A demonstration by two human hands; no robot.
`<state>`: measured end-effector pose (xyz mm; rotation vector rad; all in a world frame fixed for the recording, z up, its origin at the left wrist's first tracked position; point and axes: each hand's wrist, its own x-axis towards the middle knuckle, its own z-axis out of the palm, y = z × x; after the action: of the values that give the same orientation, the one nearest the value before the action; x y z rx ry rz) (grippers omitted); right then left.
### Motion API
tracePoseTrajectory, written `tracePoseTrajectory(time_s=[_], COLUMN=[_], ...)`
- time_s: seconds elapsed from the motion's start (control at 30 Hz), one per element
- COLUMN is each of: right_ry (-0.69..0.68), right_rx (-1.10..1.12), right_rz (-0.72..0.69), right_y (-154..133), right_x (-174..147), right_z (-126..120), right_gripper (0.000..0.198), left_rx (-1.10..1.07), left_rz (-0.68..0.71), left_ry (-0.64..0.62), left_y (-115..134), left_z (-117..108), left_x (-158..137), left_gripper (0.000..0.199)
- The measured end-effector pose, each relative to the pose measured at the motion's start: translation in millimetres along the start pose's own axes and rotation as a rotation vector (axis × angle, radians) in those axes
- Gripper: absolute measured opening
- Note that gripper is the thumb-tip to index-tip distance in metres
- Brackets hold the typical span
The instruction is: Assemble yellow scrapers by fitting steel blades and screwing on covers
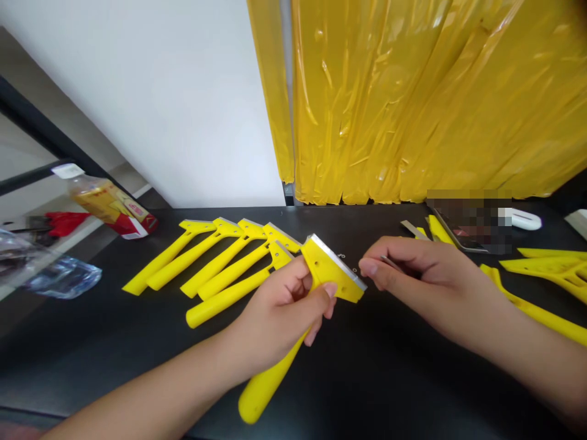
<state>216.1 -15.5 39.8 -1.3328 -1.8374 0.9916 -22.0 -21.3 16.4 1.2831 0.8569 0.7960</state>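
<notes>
My left hand (288, 305) is closed around the neck of a yellow scraper (270, 382), thumb pressed on its flat head. A silvery blade strip runs along the head's upper edge, and small holes show in the yellow plastic. Just right of that head, my right hand (426, 281) is pinched, not touching it. A bit of grey metal shows between its fingers, too small to name. Tiny metal pieces (340, 255) lie on the black table (389, 379) behind the scraper's head. Left of my left hand, several similar yellow scrapers (220, 261) lie in a slanted row.
Further yellow plastic pieces (559, 275) lie on the right, near my right forearm. Behind my right hand are a blurred-out phone (458, 229) and a white object (525, 219). A drink bottle (107, 205) and clear plastic (64, 275) are at left. Yellow sheeting (389, 104) hangs behind.
</notes>
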Motion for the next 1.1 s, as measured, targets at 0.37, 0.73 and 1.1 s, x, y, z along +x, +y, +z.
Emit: tracePoseTrajectory(time_s=[0.37,0.73,1.1], right_ry=[-0.009,0.096,0.037], right_rx=[0.016,-0.075,-0.077], right_rz=[0.023,0.059,0.032], right_y=[1.1,19.2,13.0], right_x=[1.2,10.3,9.9], right_z=[0.7,-3.5,-1.2], right_gripper=[0.033,0.023,0.038], left_rx=[-0.064,-0.092,0.051], left_rz=[-0.012,-0.062,-0.022], left_ry=[0.008,0.024,0.066], left_y=[0.9,-0.6,1.2], left_z=[-0.8,1.5,-1.1], left_x=[2.7,0.7,1.1], left_gripper=[0.019,0.021,0.022])
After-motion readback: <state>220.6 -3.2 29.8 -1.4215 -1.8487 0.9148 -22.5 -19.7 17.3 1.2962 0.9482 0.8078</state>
